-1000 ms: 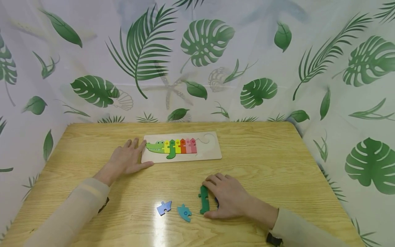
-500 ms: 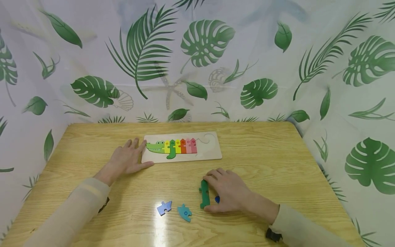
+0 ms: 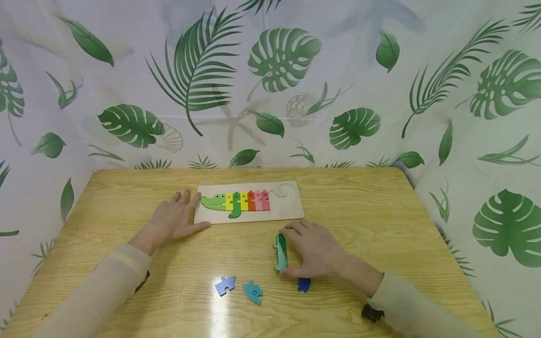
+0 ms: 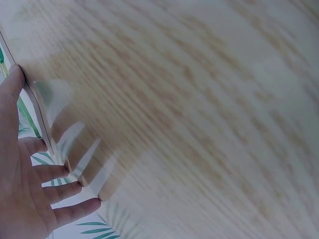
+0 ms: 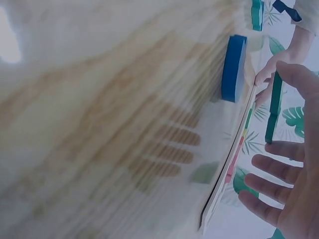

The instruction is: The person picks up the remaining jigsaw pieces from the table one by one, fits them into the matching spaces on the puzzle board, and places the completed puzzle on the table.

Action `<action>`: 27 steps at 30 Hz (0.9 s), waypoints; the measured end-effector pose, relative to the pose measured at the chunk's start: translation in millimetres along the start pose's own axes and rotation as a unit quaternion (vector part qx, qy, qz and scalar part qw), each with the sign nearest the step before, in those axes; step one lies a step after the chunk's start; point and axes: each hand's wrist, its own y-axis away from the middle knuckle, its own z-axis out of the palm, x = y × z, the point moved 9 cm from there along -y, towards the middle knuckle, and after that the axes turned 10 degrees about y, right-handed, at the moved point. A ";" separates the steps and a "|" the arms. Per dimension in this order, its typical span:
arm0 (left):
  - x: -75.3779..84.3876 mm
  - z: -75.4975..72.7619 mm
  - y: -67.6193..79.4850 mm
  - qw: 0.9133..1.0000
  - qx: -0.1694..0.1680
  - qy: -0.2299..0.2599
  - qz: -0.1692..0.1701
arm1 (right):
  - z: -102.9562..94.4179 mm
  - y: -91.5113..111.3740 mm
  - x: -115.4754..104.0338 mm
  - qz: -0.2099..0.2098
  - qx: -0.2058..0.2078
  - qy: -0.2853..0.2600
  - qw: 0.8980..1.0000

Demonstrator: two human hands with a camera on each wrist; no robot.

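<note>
Between thumb and index finger, my right hand point(image 3: 314, 251) pinches a long green puzzle piece point(image 3: 280, 256) by its two ends. In the right wrist view this piece point(image 5: 274, 107) is above the table. My left hand point(image 3: 172, 218) rests at the left end of a pale wooden puzzle board point(image 3: 291, 209), fingers spread, thumb along its front edge. Set in the board are a green crocodile head point(image 3: 213, 202) and several coloured body pieces point(image 3: 251, 201); a thin tail outline is drawn at right. A dark blue piece point(image 3: 304, 284) lies just below my right hand, partly hidden by it.
A teal piece point(image 3: 253, 292) and a violet-blue piece point(image 3: 225, 285) lie on the wooden table point(image 3: 359, 202) near its front. Behind and beside the table hangs a leaf-print cloth point(image 3: 304, 155). A bright glare spot shows on the tabletop at front.
My right hand has lifted the green puzzle piece and moved it away from me toward the board, tilting it. More of the dark blue piece now shows. My left hand and the board stay put.
</note>
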 end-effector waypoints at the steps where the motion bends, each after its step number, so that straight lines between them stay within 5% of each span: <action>1: 0.1 -0.1 0.2 1.000 0.000 0.000 0.000 | -0.5 -0.8 0.8 0.001 0.001 -0.001 1.000; 27: 0.3 1.0 0.2 1.000 -0.005 -0.007 -0.003 | 0.1 -25.2 35.6 0.022 0.028 -0.016 0.999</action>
